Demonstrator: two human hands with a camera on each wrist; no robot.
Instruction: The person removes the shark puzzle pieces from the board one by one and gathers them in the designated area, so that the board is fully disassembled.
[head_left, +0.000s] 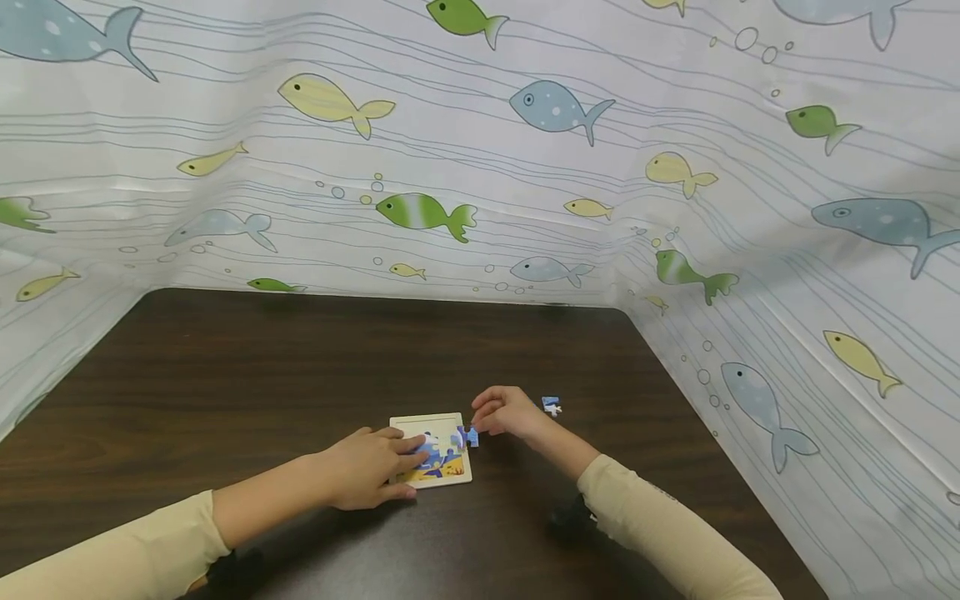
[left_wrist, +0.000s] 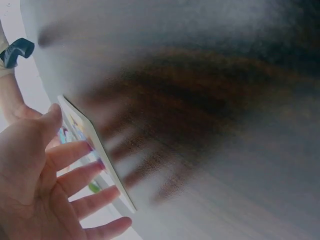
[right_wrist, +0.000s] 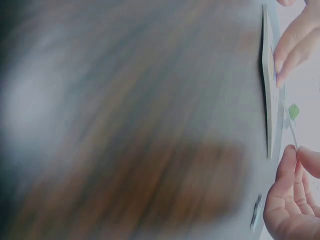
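A small jigsaw puzzle in a pale tray (head_left: 406, 426) lies on the table, showing a blue, white and yellow picture. My left hand (head_left: 363, 468) rests on its left part, fingers spread and fairly straight, hiding some of the picture. At the tray's right edge my right hand (head_left: 512, 412) pinches a blue and purple puzzle piece (head_left: 472, 437) between thumb and finger. In the right wrist view this piece (right_wrist: 291, 126) appears edge-on, tilted above the tray's end. Whether it touches the tray I cannot tell.
Loose puzzle pieces (head_left: 551, 406) lie on the dark wooden table (head_left: 300, 358) right of my right hand. A white curtain (head_left: 480, 167) printed with fish surrounds the table at the back and sides.
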